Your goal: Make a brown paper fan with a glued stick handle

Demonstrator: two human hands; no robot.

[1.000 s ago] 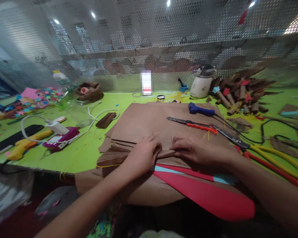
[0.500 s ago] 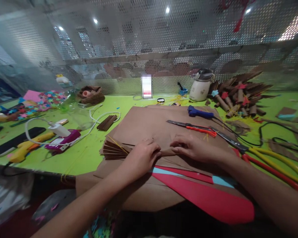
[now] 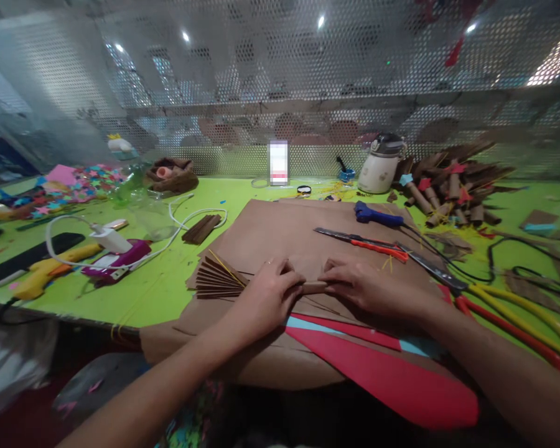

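Observation:
Between my two hands lies a thin roll of brown paper (image 3: 314, 287), one end in each hand's fingertips. My left hand (image 3: 275, 287) is closed around its left end, and my right hand (image 3: 350, 281) pinches the right end. Left of my left hand, a pleated brown paper fan (image 3: 220, 278) spreads out with a yellow string across it. Whether the fan joins the roll is hidden by my left hand. Beneath both hands are large sheets of brown paper (image 3: 270, 230). Red paper (image 3: 392, 379) and light blue paper stick out under my wrists.
Scissors with orange handles (image 3: 378, 246), big shears with yellow and red handles (image 3: 518, 311) and a blue-handled corded tool (image 3: 378, 215) lie right. A yellow glue gun (image 3: 51, 272) and power adapter (image 3: 116, 258) stand left. Finished-looking brown rolls (image 3: 452, 193) are piled behind right.
The brown paper between my hands now shows as a narrow roll, where it looked flatter before. My right fingers have closed in on its end. The view has shifted slightly.

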